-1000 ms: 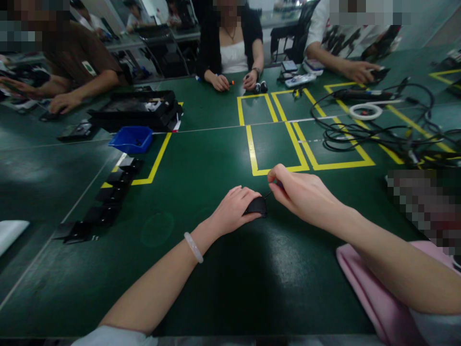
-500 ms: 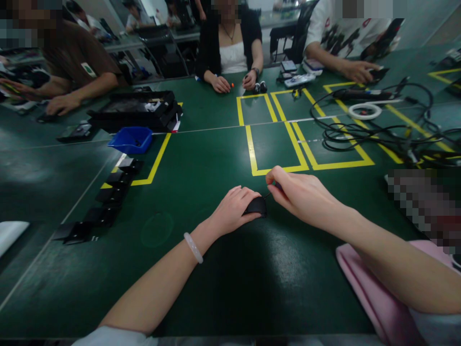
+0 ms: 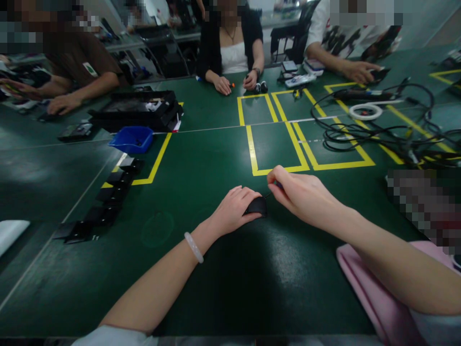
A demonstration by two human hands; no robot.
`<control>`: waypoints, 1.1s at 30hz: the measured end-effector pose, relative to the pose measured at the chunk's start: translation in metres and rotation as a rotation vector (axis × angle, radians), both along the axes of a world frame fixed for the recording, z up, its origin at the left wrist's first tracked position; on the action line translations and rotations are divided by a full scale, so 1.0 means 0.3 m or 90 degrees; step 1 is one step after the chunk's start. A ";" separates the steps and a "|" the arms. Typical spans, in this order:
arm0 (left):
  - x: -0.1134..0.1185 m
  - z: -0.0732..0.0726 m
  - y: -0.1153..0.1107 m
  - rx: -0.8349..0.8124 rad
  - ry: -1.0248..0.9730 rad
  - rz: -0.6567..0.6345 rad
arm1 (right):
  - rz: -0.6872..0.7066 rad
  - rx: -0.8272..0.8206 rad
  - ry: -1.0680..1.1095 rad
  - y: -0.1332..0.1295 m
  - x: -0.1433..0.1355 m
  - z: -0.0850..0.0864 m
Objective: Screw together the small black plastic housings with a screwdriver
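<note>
The left hand clasps a black piece; beside it, the right hand pinches a thin rod. Tilting could make that slip.

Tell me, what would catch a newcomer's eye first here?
Probably the left hand, in mid-picture, gripping a small black part, with the right hand beside it pinching a thin dark shaft. Next come the yellow tape outlines beyond the hands, and the bright blue bin at the picture's left, beyond a row of black pieces.
</note>
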State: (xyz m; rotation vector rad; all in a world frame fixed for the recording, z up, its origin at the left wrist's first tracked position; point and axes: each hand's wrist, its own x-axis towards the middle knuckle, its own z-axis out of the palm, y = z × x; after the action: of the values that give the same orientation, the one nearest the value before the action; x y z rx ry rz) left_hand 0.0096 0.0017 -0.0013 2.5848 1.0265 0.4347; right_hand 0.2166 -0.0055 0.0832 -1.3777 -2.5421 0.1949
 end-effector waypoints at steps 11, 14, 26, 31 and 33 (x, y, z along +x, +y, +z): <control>-0.002 -0.002 -0.001 0.004 0.003 0.002 | 0.023 -0.009 0.007 -0.001 0.000 0.003; -0.001 0.001 -0.002 0.001 0.006 -0.001 | 0.023 -0.005 0.018 0.000 0.000 0.002; 0.001 0.000 -0.001 -0.001 0.002 0.001 | -0.001 -0.001 0.008 0.003 0.000 -0.002; 0.001 0.001 -0.001 -0.003 0.002 0.005 | 0.007 -0.006 -0.003 0.008 -0.002 0.003; 0.000 0.000 -0.002 -0.004 0.002 0.006 | 0.011 -0.011 -0.012 0.009 -0.002 0.003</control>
State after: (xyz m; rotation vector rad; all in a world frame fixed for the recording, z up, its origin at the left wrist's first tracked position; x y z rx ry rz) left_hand 0.0097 0.0012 -0.0011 2.5780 1.0391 0.4294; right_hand 0.2161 -0.0029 0.0840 -1.3713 -2.5743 0.2089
